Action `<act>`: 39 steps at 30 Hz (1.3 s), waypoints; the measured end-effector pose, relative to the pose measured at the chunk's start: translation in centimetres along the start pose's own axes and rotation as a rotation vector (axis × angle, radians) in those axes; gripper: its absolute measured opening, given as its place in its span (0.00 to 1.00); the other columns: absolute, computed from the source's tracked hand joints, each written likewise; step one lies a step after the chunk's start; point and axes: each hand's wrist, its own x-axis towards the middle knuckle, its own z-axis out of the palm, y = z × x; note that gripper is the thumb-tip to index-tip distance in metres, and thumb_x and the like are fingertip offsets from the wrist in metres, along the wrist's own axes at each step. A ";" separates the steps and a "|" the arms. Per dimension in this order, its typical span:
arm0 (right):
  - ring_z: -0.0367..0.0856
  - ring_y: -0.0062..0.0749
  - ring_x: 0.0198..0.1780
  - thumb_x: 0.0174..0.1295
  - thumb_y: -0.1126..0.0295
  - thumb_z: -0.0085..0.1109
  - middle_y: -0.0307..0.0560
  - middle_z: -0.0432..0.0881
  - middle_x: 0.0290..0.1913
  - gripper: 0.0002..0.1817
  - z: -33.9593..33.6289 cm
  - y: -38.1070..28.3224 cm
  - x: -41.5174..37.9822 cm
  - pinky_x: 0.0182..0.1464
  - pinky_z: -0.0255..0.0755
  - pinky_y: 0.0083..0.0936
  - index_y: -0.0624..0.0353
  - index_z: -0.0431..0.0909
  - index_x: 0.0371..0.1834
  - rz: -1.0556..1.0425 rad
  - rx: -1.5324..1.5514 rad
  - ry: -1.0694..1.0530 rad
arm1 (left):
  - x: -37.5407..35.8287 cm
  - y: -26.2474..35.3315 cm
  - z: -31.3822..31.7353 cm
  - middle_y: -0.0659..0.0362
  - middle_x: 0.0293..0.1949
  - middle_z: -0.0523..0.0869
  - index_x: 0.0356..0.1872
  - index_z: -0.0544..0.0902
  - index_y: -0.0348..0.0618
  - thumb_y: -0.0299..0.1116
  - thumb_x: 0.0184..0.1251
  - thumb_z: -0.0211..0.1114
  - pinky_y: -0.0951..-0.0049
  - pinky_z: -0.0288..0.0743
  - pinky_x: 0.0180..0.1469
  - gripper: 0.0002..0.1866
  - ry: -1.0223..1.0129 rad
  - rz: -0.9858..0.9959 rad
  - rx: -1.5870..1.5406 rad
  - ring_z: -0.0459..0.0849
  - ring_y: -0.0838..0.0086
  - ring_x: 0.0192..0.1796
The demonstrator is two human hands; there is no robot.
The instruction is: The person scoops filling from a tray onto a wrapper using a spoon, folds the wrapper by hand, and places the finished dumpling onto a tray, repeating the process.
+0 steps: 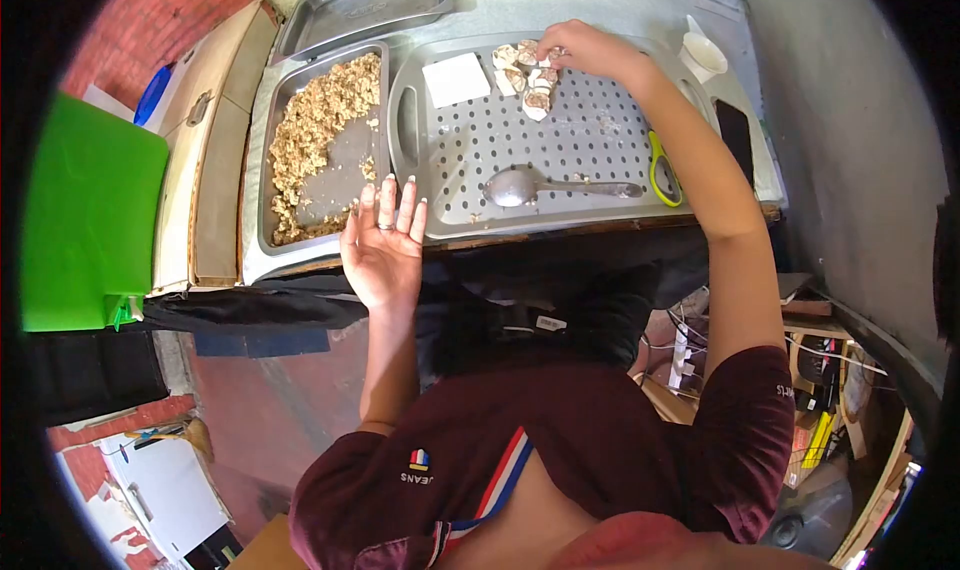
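Perforated tray [465,140] is lying center, prob. as work surface; baking pan [348,170] is sitting L of it, keeping crumbly filling [310,120] contained. L hand [388,260] is hovering open, palm up, holding 0 items. R hand [590,50] is curling over filled rolls [537,102]; can't tell if gripping 1. Spoon [511,186] & scissors [655,158] are resting near-side, prob. for easy reach; white square [456,80] is lying by rolls.

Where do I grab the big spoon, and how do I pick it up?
Probably best by the long, thin handle of the spoon. It lies flat on the tray, so come from above and pinch across its middle. That keeps fingers off the wide, round end and away from the green scissors by its tip.
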 end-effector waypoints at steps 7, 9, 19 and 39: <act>0.79 0.43 0.45 0.51 0.80 0.61 0.48 0.81 0.41 0.10 0.9 1.3 0.5 0.48 0.73 0.33 0.59 0.81 0.38 0.009 0.031 -0.016 | -0.1 0.0 0.2 0.57 0.62 0.74 0.57 0.75 0.46 0.42 0.69 0.53 0.54 0.58 0.70 0.20 0.017 0.002 -0.005 0.61 0.57 0.71; 0.79 0.43 0.45 0.52 0.80 0.61 0.47 0.81 0.41 0.10 0.9 1.6 0.2 0.47 0.73 0.33 0.59 0.81 0.38 -0.013 0.063 0.010 | -0.1 0.1 0.1 0.57 0.62 0.74 0.57 0.75 0.46 0.42 0.69 0.53 0.54 0.57 0.70 0.20 0.015 0.000 -0.014 0.61 0.57 0.71; 0.77 0.46 0.52 0.57 0.58 0.60 0.49 0.83 0.42 0.16 0.9 -5.4 1.1 0.53 0.68 0.41 0.55 0.80 0.44 0.230 -0.149 0.057 | -0.2 0.1 0.0 0.58 0.64 0.73 0.58 0.75 0.46 0.43 0.70 0.52 0.54 0.57 0.70 0.20 -0.054 -0.007 -0.004 0.62 0.58 0.70; 0.77 0.43 0.49 0.46 0.60 0.67 0.43 0.83 0.42 0.22 5.7 -6.0 2.2 0.51 0.68 0.42 0.53 0.75 0.45 0.401 -0.166 0.211 | -0.7 0.3 -0.3 0.56 0.63 0.74 0.57 0.76 0.46 0.43 0.70 0.51 0.53 0.58 0.70 0.19 -0.062 0.008 -0.033 0.64 0.57 0.70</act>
